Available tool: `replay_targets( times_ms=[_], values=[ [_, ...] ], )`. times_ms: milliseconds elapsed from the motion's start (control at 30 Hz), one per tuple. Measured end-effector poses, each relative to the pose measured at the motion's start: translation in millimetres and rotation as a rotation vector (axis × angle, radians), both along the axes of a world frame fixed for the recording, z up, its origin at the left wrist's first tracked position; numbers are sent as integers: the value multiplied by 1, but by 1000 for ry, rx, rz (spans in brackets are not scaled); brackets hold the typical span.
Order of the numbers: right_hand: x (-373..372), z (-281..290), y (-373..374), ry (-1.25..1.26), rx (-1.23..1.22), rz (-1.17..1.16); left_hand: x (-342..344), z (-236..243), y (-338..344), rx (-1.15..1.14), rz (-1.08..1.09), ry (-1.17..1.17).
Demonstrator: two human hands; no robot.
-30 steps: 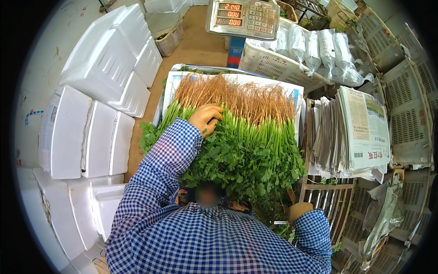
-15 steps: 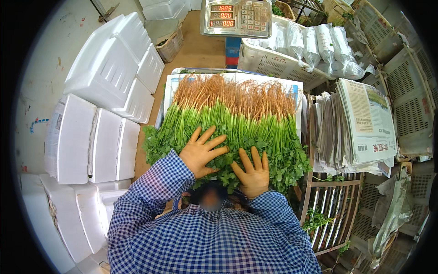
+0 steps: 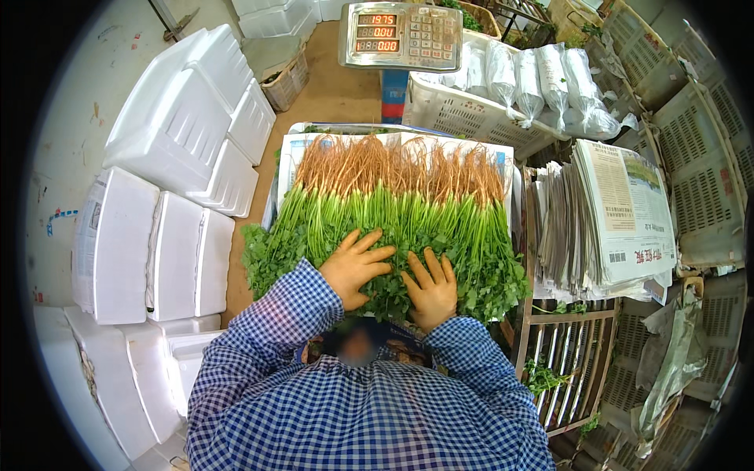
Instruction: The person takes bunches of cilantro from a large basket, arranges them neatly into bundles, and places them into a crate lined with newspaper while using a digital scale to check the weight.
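A wide layer of coriander [image 3: 393, 212] lies in front of me, with brown roots pointing away and green leaves toward me. White paper sheets [image 3: 506, 161] show beneath its far and right edges. My left hand [image 3: 357, 268] rests palm down on the leaves near the middle, fingers spread and reaching to the upper right. Just to its right, my right hand [image 3: 431, 290] presses flat on the foliage, fingers apart and pointing away. Neither hand grips anything. Beyond the roots stands a scale display [image 3: 400, 36] with lit red digits and a keypad.
White foam boxes [image 3: 169, 125] are stacked along the left. At right, a pile of newspapers [image 3: 620, 212] stands on a metal rack [image 3: 569, 357]. Bagged white rolls [image 3: 528, 82] fill a white plastic crate [image 3: 463, 118] at the back right. More crates [image 3: 699, 173] line the right wall.
My left hand has shifted slightly right and nearer, and its fingers are less widely spread. My right hand stays on the leaves, slightly farther forward. The scale's lit digits have changed.
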State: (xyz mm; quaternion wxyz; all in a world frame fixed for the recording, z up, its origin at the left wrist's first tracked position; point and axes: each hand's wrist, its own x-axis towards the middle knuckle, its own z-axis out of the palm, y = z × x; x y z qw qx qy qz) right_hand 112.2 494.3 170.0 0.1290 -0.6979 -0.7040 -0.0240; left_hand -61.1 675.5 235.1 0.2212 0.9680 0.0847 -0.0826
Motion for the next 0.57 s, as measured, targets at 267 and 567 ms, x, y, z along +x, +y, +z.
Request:
replay_targets(
  times_ms=[267, 567],
  values=[
    [13, 116, -9, 188, -226, 55, -19, 29, -4, -15, 16, -95],
    [89, 114, -34, 427, 200, -459, -34, 85, -17, -59, -93, -287]
  ],
)
